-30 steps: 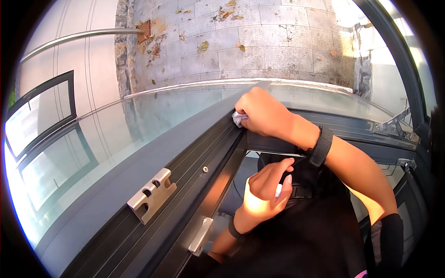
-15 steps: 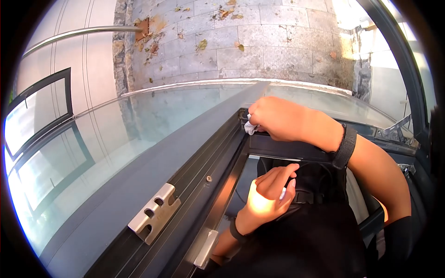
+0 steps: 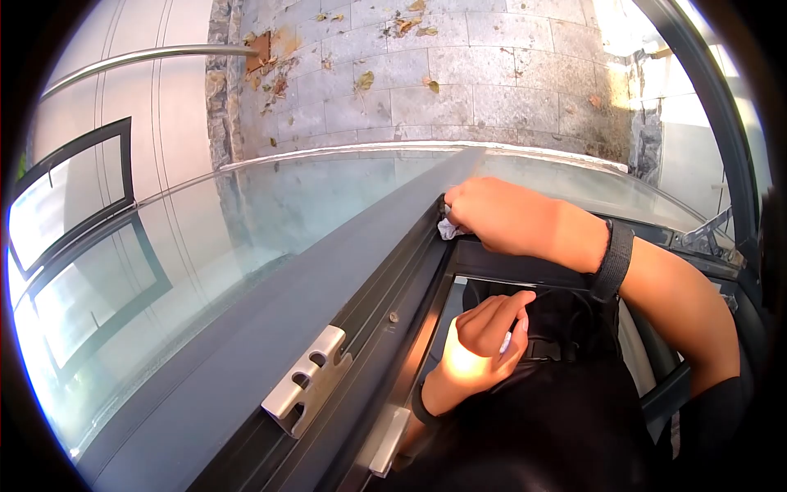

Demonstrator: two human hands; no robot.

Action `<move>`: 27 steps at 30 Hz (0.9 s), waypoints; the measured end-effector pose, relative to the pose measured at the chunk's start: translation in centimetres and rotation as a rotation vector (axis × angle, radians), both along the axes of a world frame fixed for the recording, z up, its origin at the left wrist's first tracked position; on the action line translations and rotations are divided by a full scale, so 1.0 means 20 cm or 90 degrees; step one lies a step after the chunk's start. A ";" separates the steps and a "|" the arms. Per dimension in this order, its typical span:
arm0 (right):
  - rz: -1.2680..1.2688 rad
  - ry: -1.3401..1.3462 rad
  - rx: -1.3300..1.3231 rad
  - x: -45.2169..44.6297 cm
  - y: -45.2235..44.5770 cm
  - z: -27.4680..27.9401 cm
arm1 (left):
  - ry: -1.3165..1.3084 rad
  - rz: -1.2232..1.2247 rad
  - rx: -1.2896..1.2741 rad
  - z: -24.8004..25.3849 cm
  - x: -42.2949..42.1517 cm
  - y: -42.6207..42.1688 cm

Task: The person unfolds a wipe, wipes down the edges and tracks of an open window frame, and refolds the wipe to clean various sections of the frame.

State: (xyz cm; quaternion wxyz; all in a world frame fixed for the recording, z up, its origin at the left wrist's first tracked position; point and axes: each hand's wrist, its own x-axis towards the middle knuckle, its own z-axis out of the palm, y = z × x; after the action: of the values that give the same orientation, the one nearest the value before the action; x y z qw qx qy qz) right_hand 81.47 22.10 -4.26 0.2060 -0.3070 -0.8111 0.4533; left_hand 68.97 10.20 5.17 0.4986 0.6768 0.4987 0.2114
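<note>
My right hand (image 3: pixel 496 213) is closed at the far corner of a dark window frame (image 3: pixel 385 283). It pinches a crumpled whitish cloth (image 3: pixel 448 230) against the frame's corner; most of the cloth is hidden under the fingers. Lower down, near my body, my left hand (image 3: pixel 484 340) is curled with its fingers together. A small white thing (image 3: pixel 505 343) shows between its thumb and fingers, too little of it to name. On the frame sits a silver metal latch plate (image 3: pixel 305 381) with slots, and a screw (image 3: pixel 393 317) lies farther up the same track.
A smaller metal piece (image 3: pixel 389 443) is fixed on the inner frame edge beside my left wrist. Glass panes (image 3: pixel 205 238) slope away outside the frame. Far below lies a paved floor (image 3: pixel 426 90) with fallen leaves, and a metal rail (image 3: pixel 147 56) at the left.
The view has shifted slightly, so the frame and latch plate appear farther right and a bit lower. Both hands keep nearly the same pose, the right one still at the corner with the cloth.
</note>
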 end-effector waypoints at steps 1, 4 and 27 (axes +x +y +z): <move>0.004 -0.022 0.000 0.02 0.01 0.03 | 0.004 0.000 0.001 0.00 0.00 0.00; -0.033 0.000 0.037 0.03 0.01 0.08 | 0.010 0.011 -0.025 0.00 -0.02 -0.01; -0.380 -0.010 -0.033 -0.05 -0.46 0.17 | 0.057 -0.082 -0.007 0.06 -0.12 -0.08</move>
State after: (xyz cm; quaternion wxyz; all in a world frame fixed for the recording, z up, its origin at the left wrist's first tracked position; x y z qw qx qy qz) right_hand 80.43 12.95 -0.79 0.3160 -0.5408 -0.6746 0.3906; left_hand 66.56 8.57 6.32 0.4924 0.7134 0.4770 0.1455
